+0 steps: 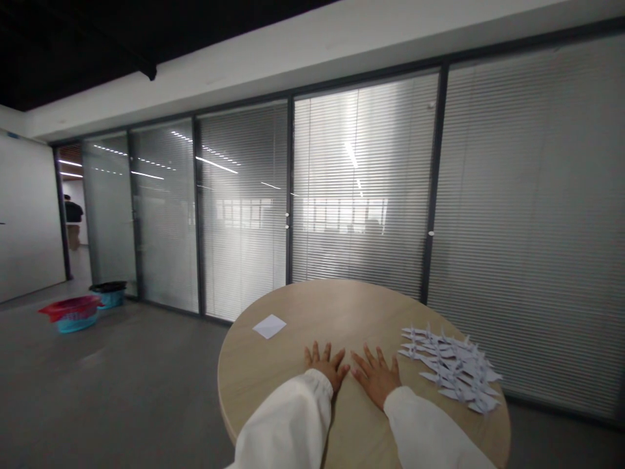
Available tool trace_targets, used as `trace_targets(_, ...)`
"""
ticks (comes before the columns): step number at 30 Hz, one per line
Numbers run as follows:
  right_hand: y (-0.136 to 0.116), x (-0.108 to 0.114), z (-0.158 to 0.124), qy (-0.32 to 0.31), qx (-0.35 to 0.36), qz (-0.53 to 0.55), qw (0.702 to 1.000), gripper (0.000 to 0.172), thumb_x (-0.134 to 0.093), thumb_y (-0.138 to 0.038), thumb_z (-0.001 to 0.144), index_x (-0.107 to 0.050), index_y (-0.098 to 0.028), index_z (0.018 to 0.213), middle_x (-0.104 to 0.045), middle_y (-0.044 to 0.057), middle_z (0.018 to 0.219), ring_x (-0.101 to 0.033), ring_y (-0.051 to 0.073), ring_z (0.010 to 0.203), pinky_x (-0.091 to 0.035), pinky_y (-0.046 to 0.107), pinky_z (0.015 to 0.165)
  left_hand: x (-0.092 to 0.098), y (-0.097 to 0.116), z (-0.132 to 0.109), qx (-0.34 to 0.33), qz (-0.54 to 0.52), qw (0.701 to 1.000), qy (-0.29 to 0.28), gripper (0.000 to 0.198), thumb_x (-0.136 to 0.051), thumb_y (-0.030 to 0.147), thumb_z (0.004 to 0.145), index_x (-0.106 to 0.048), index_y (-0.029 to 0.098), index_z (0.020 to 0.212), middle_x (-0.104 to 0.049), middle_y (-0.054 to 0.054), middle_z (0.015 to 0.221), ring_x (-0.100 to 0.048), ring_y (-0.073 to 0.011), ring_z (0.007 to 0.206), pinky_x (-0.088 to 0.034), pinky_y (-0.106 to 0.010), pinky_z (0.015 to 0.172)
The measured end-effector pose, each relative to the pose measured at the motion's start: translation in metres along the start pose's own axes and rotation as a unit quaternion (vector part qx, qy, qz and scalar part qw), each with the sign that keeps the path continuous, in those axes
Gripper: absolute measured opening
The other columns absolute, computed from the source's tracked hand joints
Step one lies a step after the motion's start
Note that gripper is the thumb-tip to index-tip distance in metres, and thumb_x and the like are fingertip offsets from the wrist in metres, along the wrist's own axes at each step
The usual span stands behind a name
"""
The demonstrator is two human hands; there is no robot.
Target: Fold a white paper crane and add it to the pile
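Left hand [328, 366] and right hand [375, 374] open, flat and apart on a round wooden bench [342, 312], folded paper cranes [452, 368] at its right, white paper square [269, 326] at its far left

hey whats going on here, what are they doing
A person in white sleeves has both bare hands resting open and flat on a round wooden table. Nothing is held. The right hand lies close beside a heap of folded paper cranes, while the left hand is nearest a square of white paper lying farther up the tabletop. Another person stands far off, beyond the glass partition.
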State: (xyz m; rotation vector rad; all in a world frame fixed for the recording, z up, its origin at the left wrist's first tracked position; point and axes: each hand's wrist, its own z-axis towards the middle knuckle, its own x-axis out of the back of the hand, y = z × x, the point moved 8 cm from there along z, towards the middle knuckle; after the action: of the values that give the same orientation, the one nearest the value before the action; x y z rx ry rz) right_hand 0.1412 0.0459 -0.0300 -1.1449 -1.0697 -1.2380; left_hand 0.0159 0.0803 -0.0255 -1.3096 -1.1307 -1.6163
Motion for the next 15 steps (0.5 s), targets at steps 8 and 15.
trace_targets(8,0.0019,-0.0043,0.0017,-0.003,0.009,0.024,1.000,0.047,-0.012,-0.058,0.078,-0.016,-0.044,0.123,-0.015,-0.005,0.136,-0.011,0.029,0.123,-0.007,0.060,0.089,-0.0025,-0.0007,0.0020,0.003,-0.006,1.000,-0.008,0.057,-0.013,0.061,0.072,-0.026,0.040,0.122,-0.018,0.001,0.136,0.000,-0.0355,0.122,0.006,-0.058,0.090)
trace_targets(15,0.0009,-0.0015,0.0005,-0.014,0.002,0.020,1.000,0.047,-0.014,-0.058,0.078,-0.016,-0.044,0.124,-0.015,-0.004,0.136,-0.011,0.026,0.123,-0.007,0.057,0.091,-0.0004,0.0006,0.0008,-0.004,-0.004,1.000,-0.013,0.057,-0.013,0.061,0.072,-0.026,0.038,0.123,-0.018,0.000,0.136,-0.001,-0.0363,0.122,0.005,-0.058,0.090)
